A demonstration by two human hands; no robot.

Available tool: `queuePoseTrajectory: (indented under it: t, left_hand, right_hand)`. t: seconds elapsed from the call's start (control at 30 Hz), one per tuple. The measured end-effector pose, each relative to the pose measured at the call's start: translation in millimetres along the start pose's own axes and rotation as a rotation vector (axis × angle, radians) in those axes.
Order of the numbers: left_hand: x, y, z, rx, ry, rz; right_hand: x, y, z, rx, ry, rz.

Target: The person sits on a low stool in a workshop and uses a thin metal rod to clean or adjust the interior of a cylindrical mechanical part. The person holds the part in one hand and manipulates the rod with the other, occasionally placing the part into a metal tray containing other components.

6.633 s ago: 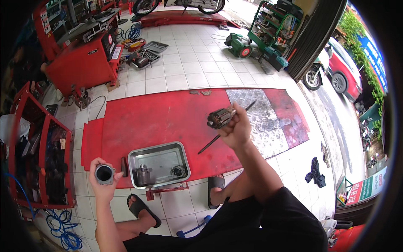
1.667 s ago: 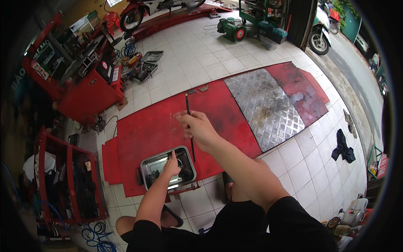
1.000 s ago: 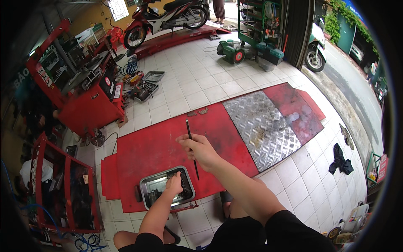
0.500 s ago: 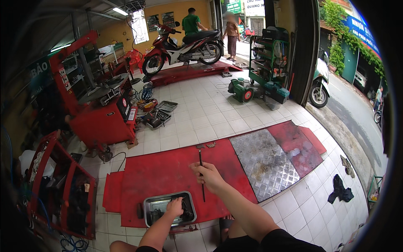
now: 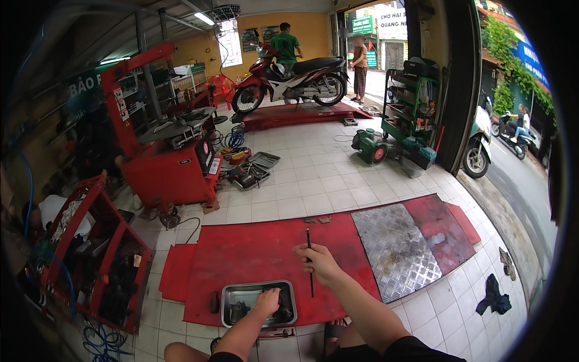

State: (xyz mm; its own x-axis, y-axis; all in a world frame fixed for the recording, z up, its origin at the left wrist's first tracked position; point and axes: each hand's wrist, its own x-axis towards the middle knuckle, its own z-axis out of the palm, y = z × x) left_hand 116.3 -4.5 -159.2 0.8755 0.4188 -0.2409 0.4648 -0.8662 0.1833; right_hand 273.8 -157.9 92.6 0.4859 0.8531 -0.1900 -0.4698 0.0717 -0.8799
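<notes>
Upright in my right hand (image 5: 321,262) is a long, thin dark rod (image 5: 312,283), gripped near its middle above the red platform (image 5: 265,253). My left hand (image 5: 268,300) reaches down into a rectangular metal tray (image 5: 224,306) on the platform's near edge. Its fingers curl over the tray's contents; what they grip, if anything, is hidden. Dark metal parts (image 5: 239,310) lie in the tray on the left of that hand. Just outside the tray's left wall is a small dark block (image 5: 215,301). Small metal pieces (image 5: 324,220) rest at the platform's far edge.
A red rack (image 5: 96,259) stands at left, with a red machine (image 5: 169,175) behind it. Farther back, a motorbike (image 5: 289,78) sits on a red lift near two people. A green compressor (image 5: 369,148), a tool trolley (image 5: 410,99) and a black cloth (image 5: 493,295) are at right.
The whole view has shifted, so everything sits farther right and lower. Both hands keep much the same hold and place. Riders on a scooter now show on the street.
</notes>
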Motion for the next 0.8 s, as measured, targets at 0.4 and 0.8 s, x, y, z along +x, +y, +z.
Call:
queuePoseTrajectory:
  t: [0.4, 0.8]
  left_hand:
    - [-78.8, -75.6, -48.7, -0.051, 0.286, -0.048]
    - [-113.6, -101.7, -36.1, -0.243, 0.126, -0.482]
  right_hand:
    - [8.9, 0.8, 6.0, 0.261, -0.013, -0.336]
    - [15.4, 13.3, 12.0, 0.140, 0.105, -0.142]
